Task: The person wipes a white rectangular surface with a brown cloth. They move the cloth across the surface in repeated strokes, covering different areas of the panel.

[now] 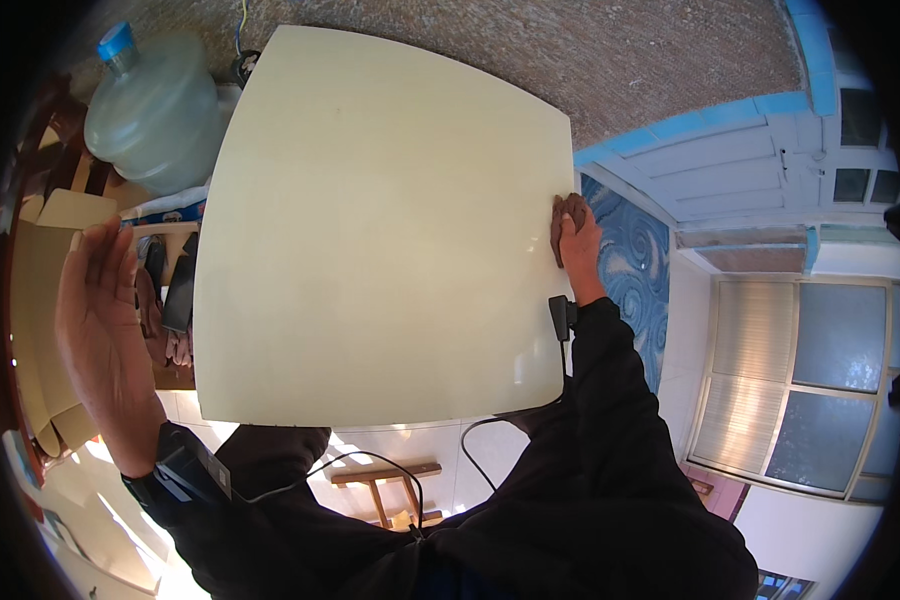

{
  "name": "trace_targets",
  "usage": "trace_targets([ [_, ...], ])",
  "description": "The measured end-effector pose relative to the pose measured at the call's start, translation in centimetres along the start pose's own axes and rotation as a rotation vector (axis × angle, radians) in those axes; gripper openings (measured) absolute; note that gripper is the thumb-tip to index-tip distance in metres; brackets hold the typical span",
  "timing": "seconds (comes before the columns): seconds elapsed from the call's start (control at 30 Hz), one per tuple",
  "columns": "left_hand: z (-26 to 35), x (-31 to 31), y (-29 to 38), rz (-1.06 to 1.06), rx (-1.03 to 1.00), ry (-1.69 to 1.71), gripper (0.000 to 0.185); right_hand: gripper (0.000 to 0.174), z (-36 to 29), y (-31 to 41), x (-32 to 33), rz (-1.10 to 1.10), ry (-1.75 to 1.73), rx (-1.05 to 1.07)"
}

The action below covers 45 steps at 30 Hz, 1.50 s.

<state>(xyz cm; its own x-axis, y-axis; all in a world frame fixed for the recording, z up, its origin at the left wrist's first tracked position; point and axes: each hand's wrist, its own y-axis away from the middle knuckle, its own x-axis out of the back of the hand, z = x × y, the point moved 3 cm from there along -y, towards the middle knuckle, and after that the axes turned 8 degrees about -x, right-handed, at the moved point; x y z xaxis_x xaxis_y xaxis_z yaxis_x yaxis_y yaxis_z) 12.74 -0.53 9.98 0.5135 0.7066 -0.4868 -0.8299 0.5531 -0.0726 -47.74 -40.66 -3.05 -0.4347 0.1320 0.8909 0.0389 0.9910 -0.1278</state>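
Observation:
A pale yellow tabletop (382,232) fills the middle of the head view. At its right edge, my right hand (581,244) holds a crumpled brown cloth (568,214) against the surface. My left hand (109,322) is raised beyond the left edge, palm up with its fingers together and slightly curled, holding nothing. Below and beside it, an open drawer or box holds a dark flat object (181,289) and brown cloth-like pieces (180,347). A black device with a cable is strapped at each wrist.
A large translucent water bottle (157,120) with a blue cap stands at the upper left. An open cardboard box (34,322) lies at the far left. Near my legs is a wooden stool (386,476). A blue swirl-patterned mat (630,277) lies right of the table; a cable crosses my lap.

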Motion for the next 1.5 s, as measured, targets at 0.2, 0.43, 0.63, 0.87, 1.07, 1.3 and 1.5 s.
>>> trace_targets([
  [0.2, 1.0, -0.9, 2.0, -0.002, 0.020, 0.035, 0.038, 0.071, 1.4, 7.9, 2.3, -0.004, -0.023, 0.088],
  [0.43, 1.2, -1.4, 2.6, -0.011, 0.000, -0.007, 0.037, 0.070, 2.9, 20.2, 6.1, -0.054, 0.028, 0.012],
  [0.63, 0.6, -3.0, 3.0, -0.118, 0.028, 0.051, 0.039, 0.072, 4.3, 29.0, 8.8, -0.099, 0.068, 0.025],
  [0.87, 0.6, -4.5, 3.6, -0.077, 0.061, -0.033, 0.037, 0.069, -1.1, 36.0, 8.8, -0.084, 0.205, 0.363],
  [1.07, 0.6, -3.7, 3.1, -0.115, 0.027, -0.033, 0.035, 0.083, -8.3, 38.0, 6.0, -0.168, 0.151, 0.532],
  [1.3, 0.3, -3.4, 3.3, -0.256, -0.079, -0.016, 0.036, 0.084, -11.2, 38.1, 5.4, -0.244, 0.116, 0.616],
  [1.5, -0.1, -2.5, 2.4, -0.128, 0.028, 0.001, 0.034, 0.084, -13.9, 38.5, 5.4, -0.290, 0.055, 0.701],
])
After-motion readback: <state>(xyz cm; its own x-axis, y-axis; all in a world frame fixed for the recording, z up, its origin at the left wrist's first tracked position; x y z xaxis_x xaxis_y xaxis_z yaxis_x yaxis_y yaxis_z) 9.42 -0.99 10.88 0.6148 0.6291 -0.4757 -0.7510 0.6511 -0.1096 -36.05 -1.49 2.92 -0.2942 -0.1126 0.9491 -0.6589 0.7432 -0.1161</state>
